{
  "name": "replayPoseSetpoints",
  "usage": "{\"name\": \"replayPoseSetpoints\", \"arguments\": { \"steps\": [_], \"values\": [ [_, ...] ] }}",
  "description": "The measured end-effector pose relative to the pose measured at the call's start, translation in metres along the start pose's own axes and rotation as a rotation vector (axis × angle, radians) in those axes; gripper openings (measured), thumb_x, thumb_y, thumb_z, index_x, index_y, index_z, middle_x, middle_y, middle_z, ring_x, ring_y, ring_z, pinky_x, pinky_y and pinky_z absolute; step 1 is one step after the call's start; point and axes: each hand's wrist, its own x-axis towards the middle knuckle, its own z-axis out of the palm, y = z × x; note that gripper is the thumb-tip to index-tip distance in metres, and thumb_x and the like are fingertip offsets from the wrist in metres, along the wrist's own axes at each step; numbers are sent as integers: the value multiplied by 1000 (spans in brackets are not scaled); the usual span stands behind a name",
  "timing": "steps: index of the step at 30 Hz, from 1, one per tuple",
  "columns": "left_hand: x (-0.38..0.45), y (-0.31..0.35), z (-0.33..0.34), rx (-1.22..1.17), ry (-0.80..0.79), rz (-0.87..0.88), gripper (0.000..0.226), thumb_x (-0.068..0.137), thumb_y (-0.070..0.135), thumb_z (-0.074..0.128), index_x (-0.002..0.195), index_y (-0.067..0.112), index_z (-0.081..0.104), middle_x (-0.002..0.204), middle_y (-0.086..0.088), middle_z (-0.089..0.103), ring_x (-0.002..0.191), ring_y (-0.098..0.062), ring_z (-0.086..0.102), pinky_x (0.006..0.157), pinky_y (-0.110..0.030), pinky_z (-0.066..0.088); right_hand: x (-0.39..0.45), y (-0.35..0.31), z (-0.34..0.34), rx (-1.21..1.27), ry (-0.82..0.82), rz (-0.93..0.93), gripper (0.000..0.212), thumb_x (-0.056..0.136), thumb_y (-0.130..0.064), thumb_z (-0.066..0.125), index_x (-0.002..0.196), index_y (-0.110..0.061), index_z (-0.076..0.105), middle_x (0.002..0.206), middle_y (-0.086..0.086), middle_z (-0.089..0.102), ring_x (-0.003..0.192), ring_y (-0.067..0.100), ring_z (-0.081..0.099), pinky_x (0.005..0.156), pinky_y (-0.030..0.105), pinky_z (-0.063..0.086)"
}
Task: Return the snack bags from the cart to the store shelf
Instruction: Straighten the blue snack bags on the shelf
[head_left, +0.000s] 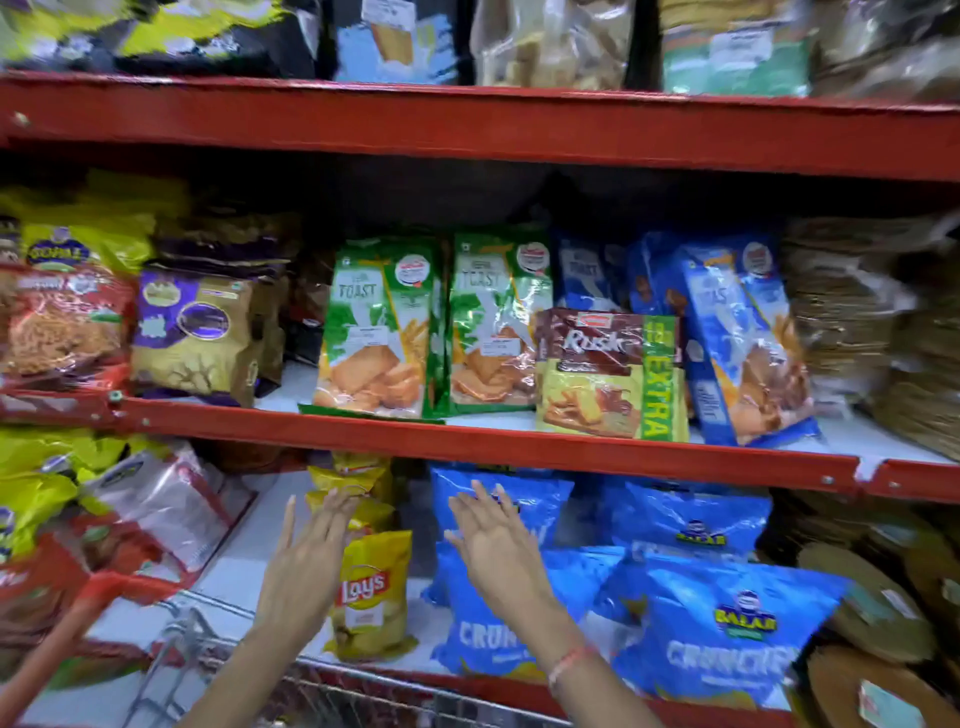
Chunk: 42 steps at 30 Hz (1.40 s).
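both hands open, holding nothing: left hand by yellow lay's bag, right hand before blue crunchex bags.

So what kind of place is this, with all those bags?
Most likely a grocery shop's snack aisle. Red metal shelves are stacked with packaged food such as a yellow Lays bag and green toast packs, some with stickers on them, and a wire shopping cart sits below the hands.

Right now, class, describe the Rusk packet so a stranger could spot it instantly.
Find the middle red shelf. Right of the two green Toast packets, the Rusk packet stands in front of blue packets. It alone is brown and yellow with a green EXTRA strip.
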Motion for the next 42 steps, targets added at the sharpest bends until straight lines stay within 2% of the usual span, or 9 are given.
{"name": "replayPoseSetpoints", "arguments": {
  "steps": [6, 9, 12, 18, 22, 26, 31, 38, 42],
  "values": [
    [13, -52, 25, 70, -196, 26, 41, 49, -4, 81, 84, 7, 62, 83, -15, 72, 75, -25, 71, 95, -62, 38, 57, -56, 21, -232, -226, -86, 31, 86, -6, 43, 111, -5, 60, 114, 14, 67, 128, 25, 42, 115, 50, 8],
    [15, -71, 35, 137, -285, 78, 55, 22, -6, 86, 66, 14, 62, 58, -4, 66, 54, -18, 68, 86, -59, 43, 63, -65, 38, -355, -346, -78, 20, 54, -22, 52, 56, -20, 71, 53, -1, 72, 85, 15, 70, 101, 47, 28],
    [17, -86, 39, 133, -274, 161, 49, 25, -9, 82, 62, 15, 61, 51, -1, 61, 47, -16, 64, 87, -58, 44, 66, -70, 56, -398, -306, -85, 12, 47, -17, 55, 41, -21, 64, 35, -3, 60, 48, 9, 64, 102, 44, 28],
    [30, -114, 36, 134, -121, 225, 24, 50, -7, 53, 60, 14, 59, 50, -2, 62, 44, -17, 63, 82, -56, 51, 77, -100, 38, -328, -374, -138, 19, 78, 11, 48, 72, -4, 58, 78, 18, 70, 78, 29, 62, 115, 45, -10],
    [23, -118, 41, 107, -151, 215, 47, 30, -12, 79, 64, 13, 58, 50, 0, 64, 42, -14, 63, 79, -53, 53, 77, -102, 45, -310, -347, -109, 19, 81, 7, 48, 91, 3, 64, 88, 19, 71, 89, 29, 63, 110, 43, -15],
    [18, -104, 41, 88, -100, 143, 38, 56, 21, 86, 86, 8, 67, 83, -8, 74, 69, -16, 71, 86, -53, 51, 71, -91, 49, -184, -328, -80, 41, 96, -28, 44, 127, -2, 45, 129, 18, 57, 134, 25, 32, 114, 50, -12],
    [22, -57, 26, -28, -87, 136, 74, 92, 57, 9, 116, 7, 58, 121, -11, 64, 112, -23, 59, 101, -54, 39, 42, -60, 32, -46, -210, -26, 71, 80, -56, 24, 117, -6, 59, 114, 5, 69, 119, 19, 54, 108, 45, 6],
    [39, 28, 8, -126, -114, 315, 72, 89, 63, 15, 127, 12, 49, 137, -4, 53, 130, -16, 40, 110, -45, 6, -8, 19, 1, -109, -182, 81, 77, 77, -62, 23, 111, -6, 64, 109, 4, 71, 113, 20, 59, 108, 38, 0],
    [40, 60, 9, -172, -171, 375, 72, 87, 67, 19, 131, 16, 44, 138, -1, 51, 132, -13, 36, 107, -45, 5, -34, 77, -9, -121, -183, 148, 121, 60, -80, -22, 130, -9, 46, 132, 5, 56, 133, 17, 35, 115, 39, 5]
  ]
}}
